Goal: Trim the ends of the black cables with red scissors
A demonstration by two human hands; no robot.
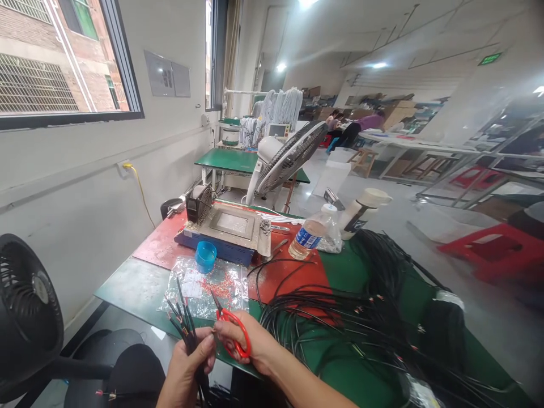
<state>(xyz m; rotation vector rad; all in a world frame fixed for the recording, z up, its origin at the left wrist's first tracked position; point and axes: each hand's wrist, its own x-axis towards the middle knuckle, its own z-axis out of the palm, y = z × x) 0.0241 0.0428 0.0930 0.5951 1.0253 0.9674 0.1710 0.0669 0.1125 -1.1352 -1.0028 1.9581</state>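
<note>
My left hand (193,360) is closed round a bundle of black cables (183,317), whose stripped ends point up with thin coloured wires showing. Red-handled scissors (241,334) sit in my right hand (250,337), blades up and away from me. Thumb and fingertips of that hand meet the left fingertips at a small wire end, too small to make out. Just beyond the hands lies a clear plastic bag (174,283) with many tiny red and orange bits (219,283) on it. A blue cup (205,256) stands at the bag's far edge.
Behind the bag is a blue-based soldering pot (221,241) with a small fan (199,205). A bottle (306,239) and a pale jug (364,211) stand to its right. Black cables (314,306) cover the table's right side. A black fan (29,306) is at far left.
</note>
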